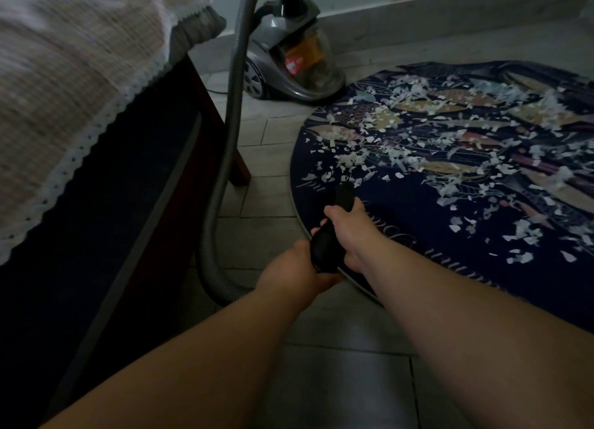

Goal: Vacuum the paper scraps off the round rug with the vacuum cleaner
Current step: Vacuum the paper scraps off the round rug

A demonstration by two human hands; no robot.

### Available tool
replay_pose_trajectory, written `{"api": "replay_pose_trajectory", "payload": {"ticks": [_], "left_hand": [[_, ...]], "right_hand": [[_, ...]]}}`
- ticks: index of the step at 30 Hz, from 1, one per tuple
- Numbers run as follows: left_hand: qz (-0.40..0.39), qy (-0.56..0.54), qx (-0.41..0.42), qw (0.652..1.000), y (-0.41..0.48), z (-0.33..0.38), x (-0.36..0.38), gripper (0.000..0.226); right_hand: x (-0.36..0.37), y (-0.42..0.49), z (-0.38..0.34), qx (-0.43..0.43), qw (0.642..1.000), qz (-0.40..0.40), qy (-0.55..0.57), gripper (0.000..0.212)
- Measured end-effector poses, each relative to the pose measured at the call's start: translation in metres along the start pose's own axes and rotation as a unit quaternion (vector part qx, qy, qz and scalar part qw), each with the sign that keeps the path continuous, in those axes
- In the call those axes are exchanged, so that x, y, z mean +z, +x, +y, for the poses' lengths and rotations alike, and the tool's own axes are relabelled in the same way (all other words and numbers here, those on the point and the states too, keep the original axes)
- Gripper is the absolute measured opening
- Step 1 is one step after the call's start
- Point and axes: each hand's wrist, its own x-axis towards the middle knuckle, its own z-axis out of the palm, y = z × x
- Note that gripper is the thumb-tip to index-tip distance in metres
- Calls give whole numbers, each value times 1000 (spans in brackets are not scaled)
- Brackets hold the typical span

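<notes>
Between draped furniture (80, 74) and round rug (418, 242), the hose (225, 158) hangs

Two arms show, L arm (180, 364) & R arm (466, 316), both bare from wrist to frame edge, skin smooth. Same for left hand (294, 269) & right hand (352, 232): bare. Room's dim, so nails, knuckles etc. are too dark to make out properly.

Arms reach forward, left hand (297, 268) and right hand (352, 232) both gripping.
</notes>
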Motion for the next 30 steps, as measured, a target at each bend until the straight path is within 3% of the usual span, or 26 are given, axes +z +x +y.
{"api": "replay_pose_trajectory", "payload": {"ticks": [10,18,30], "left_hand": [[-42,-33,49,997,10,26,25,56],[-77,-2,92,993,11,58,34,60],[-17,-9,147,989,-44,71,-23,62]], "right_hand": [[-45,-6,-12,-9,997,73,-22,57],[-83,-19,-25,-11,990,137,-21,72],[-55,-98,-65,-69,987,143,-36,70]]}}
